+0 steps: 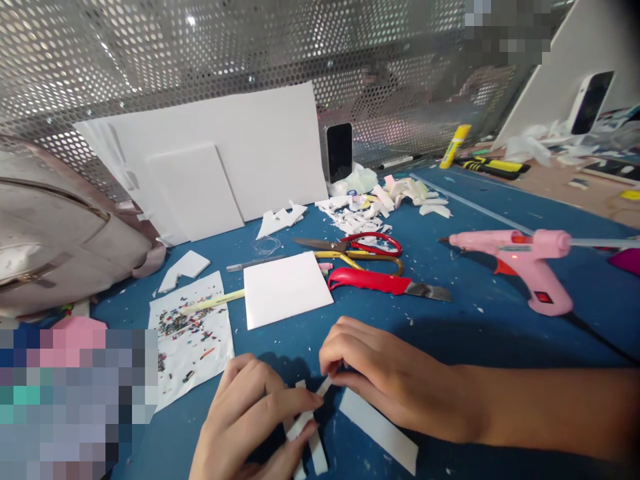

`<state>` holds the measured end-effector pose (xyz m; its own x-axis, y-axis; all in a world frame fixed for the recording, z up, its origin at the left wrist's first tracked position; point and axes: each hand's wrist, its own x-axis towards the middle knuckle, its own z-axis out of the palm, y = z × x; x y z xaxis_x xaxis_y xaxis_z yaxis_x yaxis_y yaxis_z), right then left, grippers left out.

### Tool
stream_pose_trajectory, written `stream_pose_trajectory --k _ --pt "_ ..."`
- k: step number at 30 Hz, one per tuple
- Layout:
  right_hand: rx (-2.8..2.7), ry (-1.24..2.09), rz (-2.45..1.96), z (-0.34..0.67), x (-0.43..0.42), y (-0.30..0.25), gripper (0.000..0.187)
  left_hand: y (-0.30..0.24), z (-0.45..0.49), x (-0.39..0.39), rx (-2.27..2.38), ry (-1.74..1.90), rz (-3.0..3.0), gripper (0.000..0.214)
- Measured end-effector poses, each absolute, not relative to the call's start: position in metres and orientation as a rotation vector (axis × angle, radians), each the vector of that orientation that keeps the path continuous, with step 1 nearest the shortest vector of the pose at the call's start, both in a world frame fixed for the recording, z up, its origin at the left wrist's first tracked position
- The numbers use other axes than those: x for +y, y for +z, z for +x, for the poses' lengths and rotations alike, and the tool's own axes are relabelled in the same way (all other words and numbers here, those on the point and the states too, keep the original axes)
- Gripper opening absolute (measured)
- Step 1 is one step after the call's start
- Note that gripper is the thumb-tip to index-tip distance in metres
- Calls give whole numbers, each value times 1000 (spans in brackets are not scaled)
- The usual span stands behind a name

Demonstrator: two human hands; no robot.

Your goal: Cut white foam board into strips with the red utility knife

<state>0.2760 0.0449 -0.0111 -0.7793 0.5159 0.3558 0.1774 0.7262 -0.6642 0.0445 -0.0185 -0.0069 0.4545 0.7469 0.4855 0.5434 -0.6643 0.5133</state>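
Note:
Between both hands is a narrow white strip [324, 388], slanting up to the right. My left hand [257, 410] pinches its lower part between thumb and fingers. My right hand [387, 377] has its fingertips closed on the upper end. Under my left fingers lie more thin white strips [317, 453], partly hidden by the hand. A wider white strip [383, 430] rests on the blue table just below my right hand. Beyond the hands lies a white rectangular card [287, 290], apart from them.
A red-handled knife [370, 281], scissors [370, 243] and a pink glue gun [525, 257] lie beyond my hands. White scraps [357, 217] pile near a phone [339, 152]. At left are a paper sheet with small bits [210, 380] and a bag [65, 233]. White boards [270, 147] lean behind.

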Motion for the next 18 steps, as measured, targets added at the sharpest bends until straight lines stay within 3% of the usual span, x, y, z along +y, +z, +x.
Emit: stream_pose_trajectory --k 9,18 --pt "-2453 937 -359 277 45 -8 14 -12 42 -22 1052 1038 2380 13" --pt "-2325 864 -328 280 47 -10 19 -5 36 -16 1107 1033 2184 22"
